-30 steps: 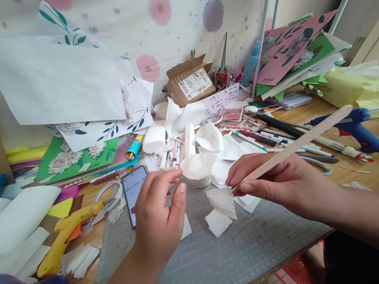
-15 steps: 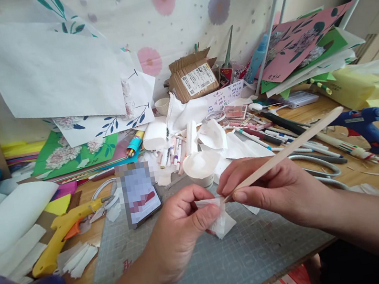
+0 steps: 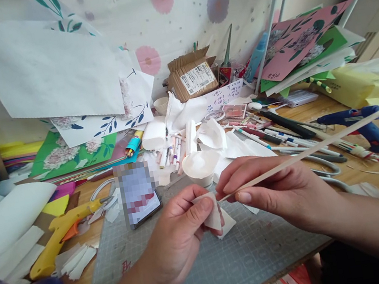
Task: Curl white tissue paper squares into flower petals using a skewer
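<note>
Head cam: left hand (image 3: 185,227) has a bit of white paper (image 3: 213,211) pinched between thumb and fingers, over the grey mat (image 3: 246,263). Right hand (image 3: 279,190) pinches a wooden stick (image 3: 321,144), tip just beside the paper, can't tell if they're touching. White cup (image 3: 200,178) sits just on the far side, blue glue gun (image 3: 367,127) off right.

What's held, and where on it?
Left hand: white paper piece, pinched near its upper edge. Right hand: wooden stick, held near the end closest to the paper.
</note>
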`<state>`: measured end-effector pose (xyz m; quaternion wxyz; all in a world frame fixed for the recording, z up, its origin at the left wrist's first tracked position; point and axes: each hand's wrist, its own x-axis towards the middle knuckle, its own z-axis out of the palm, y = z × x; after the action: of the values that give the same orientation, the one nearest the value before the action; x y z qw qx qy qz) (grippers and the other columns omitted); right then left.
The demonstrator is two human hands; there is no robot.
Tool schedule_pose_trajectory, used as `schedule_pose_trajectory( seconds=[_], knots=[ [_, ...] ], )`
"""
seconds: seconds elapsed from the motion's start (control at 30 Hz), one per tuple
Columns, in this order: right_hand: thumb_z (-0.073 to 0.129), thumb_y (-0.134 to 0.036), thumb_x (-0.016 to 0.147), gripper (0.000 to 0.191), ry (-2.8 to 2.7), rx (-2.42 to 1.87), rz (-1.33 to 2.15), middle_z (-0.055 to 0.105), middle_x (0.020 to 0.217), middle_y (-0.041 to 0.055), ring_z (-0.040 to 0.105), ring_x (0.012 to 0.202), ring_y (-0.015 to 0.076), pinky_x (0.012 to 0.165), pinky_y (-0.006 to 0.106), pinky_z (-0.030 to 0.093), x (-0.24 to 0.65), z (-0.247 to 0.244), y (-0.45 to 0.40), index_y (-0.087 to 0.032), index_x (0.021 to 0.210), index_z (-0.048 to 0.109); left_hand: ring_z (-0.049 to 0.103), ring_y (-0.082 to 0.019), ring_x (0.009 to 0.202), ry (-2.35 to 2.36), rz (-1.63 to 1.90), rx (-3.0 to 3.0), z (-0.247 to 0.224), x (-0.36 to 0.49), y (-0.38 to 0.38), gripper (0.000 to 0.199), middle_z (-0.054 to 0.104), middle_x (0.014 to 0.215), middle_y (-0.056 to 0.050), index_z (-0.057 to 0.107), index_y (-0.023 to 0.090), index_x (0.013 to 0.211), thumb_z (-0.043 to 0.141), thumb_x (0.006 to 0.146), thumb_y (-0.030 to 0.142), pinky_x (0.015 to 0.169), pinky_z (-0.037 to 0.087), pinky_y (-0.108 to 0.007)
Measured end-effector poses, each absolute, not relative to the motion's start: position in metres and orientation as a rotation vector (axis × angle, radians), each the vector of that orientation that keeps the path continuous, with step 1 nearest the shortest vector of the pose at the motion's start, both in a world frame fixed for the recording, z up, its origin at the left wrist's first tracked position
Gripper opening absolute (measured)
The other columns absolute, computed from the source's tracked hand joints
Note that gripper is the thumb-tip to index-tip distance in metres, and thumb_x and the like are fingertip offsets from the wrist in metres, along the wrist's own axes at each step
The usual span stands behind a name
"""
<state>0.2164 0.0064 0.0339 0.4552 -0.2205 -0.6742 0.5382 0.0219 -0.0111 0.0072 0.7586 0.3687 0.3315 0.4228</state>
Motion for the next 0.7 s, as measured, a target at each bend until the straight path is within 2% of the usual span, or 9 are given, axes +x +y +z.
schedule_pose_trajectory(
  seconds=[0.2,0.47,0.6,0.7],
  knots=[
    [0.063,-0.006,0.085,0.022,-1.684,-0.531,1.32,0.07,0.074,0.0009,0.07,0.085,0.0165,0.075,0.027,0.057,0.2152,0.0323,0.0053,-0.022,0.097,0.072,0.053,-0.01,0.058,0.712,0.925,0.801,0.0059,0.0223,-0.0111,0.021,0.06,0.059,0.001,0.061,0.016,0.073,0.071,0.081,0.032,0.06,0.04,-0.022],
    [0.064,-0.008,0.086,0.019,-1.707,-0.549,1.282,0.072,0.077,0.0014,0.07,0.088,0.0172,0.076,0.028,0.057,0.2158,0.032,0.0047,-0.023,0.095,0.072,0.052,-0.01,0.058,0.713,0.921,0.814,0.0068,0.0228,-0.0122,0.022,0.06,0.058,0.002,0.061,0.016,0.071,0.073,0.08,0.033,0.059,0.039,-0.022],
    [0.065,-0.01,0.085,0.016,-1.733,-0.576,1.224,0.073,0.089,0.0038,0.07,0.09,0.0178,0.076,0.028,0.058,0.2163,0.0317,0.005,-0.022,0.093,0.072,0.053,-0.01,0.059,0.717,0.921,0.822,0.0067,0.023,-0.0123,0.022,0.06,0.059,0.001,0.061,0.016,0.072,0.073,0.08,0.033,0.06,0.04,-0.022],
    [0.065,-0.011,0.085,0.014,-1.751,-0.585,1.188,0.073,0.09,0.0047,0.07,0.088,0.0176,0.076,0.028,0.058,0.2167,0.0315,0.0053,-0.021,0.093,0.072,0.053,-0.01,0.059,0.718,0.916,0.828,0.0072,0.0227,-0.0119,0.022,0.06,0.059,0.001,0.061,0.016,0.072,0.073,0.08,0.033,0.06,0.04,-0.022]
  ],
)
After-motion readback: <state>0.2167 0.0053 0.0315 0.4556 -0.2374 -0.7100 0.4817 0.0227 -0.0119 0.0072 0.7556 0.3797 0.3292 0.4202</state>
